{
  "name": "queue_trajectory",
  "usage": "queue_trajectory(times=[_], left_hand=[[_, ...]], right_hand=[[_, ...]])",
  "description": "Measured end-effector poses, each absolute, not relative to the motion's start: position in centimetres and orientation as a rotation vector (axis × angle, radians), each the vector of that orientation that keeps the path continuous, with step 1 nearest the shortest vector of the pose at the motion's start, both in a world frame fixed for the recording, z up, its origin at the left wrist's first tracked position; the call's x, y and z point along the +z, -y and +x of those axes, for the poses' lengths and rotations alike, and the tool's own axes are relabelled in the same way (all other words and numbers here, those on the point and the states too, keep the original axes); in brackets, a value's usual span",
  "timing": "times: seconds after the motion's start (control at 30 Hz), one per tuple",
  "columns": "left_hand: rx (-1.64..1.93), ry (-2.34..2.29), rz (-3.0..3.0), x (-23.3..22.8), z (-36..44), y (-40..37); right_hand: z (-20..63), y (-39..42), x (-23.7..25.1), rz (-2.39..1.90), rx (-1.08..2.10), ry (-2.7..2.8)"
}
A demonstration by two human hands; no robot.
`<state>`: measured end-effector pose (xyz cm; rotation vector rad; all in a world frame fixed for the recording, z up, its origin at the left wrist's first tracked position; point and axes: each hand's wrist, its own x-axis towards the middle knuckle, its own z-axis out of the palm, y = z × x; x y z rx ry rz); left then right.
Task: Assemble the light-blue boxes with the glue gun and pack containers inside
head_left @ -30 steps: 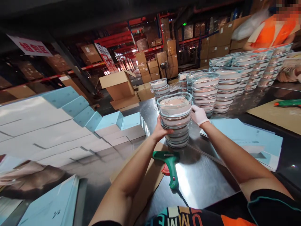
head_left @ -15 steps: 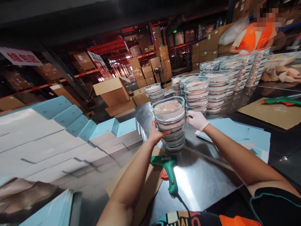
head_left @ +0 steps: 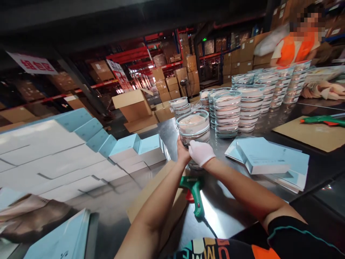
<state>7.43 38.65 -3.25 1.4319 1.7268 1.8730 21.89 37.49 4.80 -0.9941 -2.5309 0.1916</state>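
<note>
A stack of clear glass dishes (head_left: 194,124) stands on the metal table in front of me, each dish with a pale sleeve or insert. My left hand (head_left: 183,153), bare, curls around the stack's left side. My right hand (head_left: 201,153), in a white glove, has its fingers bent against the front of the stack, close to the left hand; its fingertips are partly hidden. The lower dishes are mostly covered by both hands. A green hot glue gun (head_left: 198,198) lies just below the stack, on the table and partly over a cardboard sheet (head_left: 151,190).
Several more stacks of glass dishes (head_left: 228,115) stand behind to the right. Blue and white boxes (head_left: 54,154) are piled at the left. A blue box (head_left: 262,154) rests on flat cartons at the right, near a second glue gun (head_left: 320,120). A co-worker (head_left: 293,50) is beyond.
My right hand has moved left and inward, from beside the stack to its front, by my left hand. The blue box at right is now less covered by my arm.
</note>
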Motion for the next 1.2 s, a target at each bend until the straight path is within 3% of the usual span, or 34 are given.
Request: queue_trajectory(times=[0.23,0.5,0.63,0.87,1.0,1.2], left_hand=[[1.734,-1.481,1.435,-2.0,5.7,-39.7],[1.670,-1.498,1.292,-2.4,3.4,-41.7],[1.650,-1.680,1.218,-3.8,2.7,-39.0],[1.514,-2.012,1.395,-3.1,-3.9,-23.0],[1.078,-2.660,1.791,-2.7,-10.6,-10.4],[0.464,-3.359,1.183,-3.9,-19.4,8.9]], right_hand=[[31.7,-41.3,6.3,-1.446,0.054,2.232],[37.4,-35.2,-3.7,-1.452,0.131,2.721],[39.9,-33.1,-6.0,-1.513,0.112,2.758],[39.3,-35.5,-6.2,-1.720,0.110,2.661],[35.8,-36.9,-5.5,-1.793,0.075,2.607],[32.0,-36.7,1.2,-1.597,-0.104,2.511]])
